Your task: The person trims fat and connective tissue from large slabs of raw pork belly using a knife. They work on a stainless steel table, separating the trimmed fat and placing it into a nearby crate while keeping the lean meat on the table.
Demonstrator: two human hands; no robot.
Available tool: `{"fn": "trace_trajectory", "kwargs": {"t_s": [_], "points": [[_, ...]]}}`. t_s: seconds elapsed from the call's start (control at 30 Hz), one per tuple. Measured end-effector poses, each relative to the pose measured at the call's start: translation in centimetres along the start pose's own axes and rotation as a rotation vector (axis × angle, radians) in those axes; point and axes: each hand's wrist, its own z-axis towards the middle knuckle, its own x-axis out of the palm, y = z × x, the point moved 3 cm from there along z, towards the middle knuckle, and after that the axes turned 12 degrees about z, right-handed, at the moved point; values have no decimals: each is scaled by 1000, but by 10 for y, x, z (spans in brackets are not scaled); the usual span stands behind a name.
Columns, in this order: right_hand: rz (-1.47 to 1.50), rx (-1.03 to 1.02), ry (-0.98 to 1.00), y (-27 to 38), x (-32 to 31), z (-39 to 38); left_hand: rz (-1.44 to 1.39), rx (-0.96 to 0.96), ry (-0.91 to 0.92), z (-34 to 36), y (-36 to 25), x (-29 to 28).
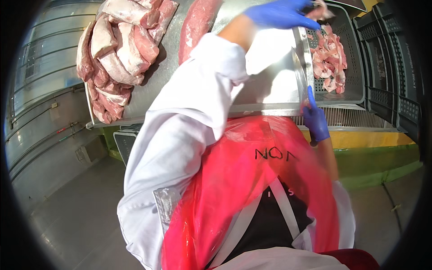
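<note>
My left hand point(281, 17), in a blue glove, reaches over the grey perforated crate point(355, 76) at the top right, its fingers on a pale pink meat scrap point(322, 11), slightly blurred. More trimmings point(329, 58) lie in the crate. My right hand point(316, 118), also blue-gloved, is at the worktable's front right edge, index finger extended upward and the others curled; a small dark object point(313, 142) shows below it, too hidden to name. A long pink cut of meat point(195, 22) lies on the steel table point(252, 90), partly behind my left arm.
A pile of several fat-covered meat cuts point(121, 49) covers the table's left end. Dark stacked crates point(389, 76) stand at the right. Another crate point(123, 144) sits below the table's front left. A metal wall with pipes point(40, 148) runs along the far left.
</note>
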Motion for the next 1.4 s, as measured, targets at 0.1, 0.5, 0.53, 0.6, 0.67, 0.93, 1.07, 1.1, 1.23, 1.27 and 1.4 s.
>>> {"fn": "trace_trajectory", "kwargs": {"t_s": [0.1,0.5,0.53,0.6,0.67,0.93,1.07,1.1,1.23,1.27,1.4], "points": [[54,-19,-34,-7,-9,-10,360,-71,-46,-20,47,-48],[235,141,-190,-24,-41,-47,-425,-608,207,-103,276,-91],[256,119,-190,-20,-42,-44,-620,-675,262,-118,291,-90],[282,109,-178,-1,-43,-38,-855,-707,296,-133,299,-78],[327,92,-170,10,-42,-32,-121,-781,275,-123,316,-99],[344,2,-135,14,-25,-1,152,-522,-186,-85,274,-74],[288,-49,-94,31,-19,13,216,-541,-59,-84,311,-73],[262,-62,-96,31,-17,13,445,-482,-138,-80,298,-70],[205,-52,-108,38,-14,17,797,-513,-109,-67,196,-18],[222,-71,-97,37,-12,21,772,-455,-61,-63,191,-17],[290,-117,-63,35,-4,38,661,-131,139,-60,188,-8]]}}
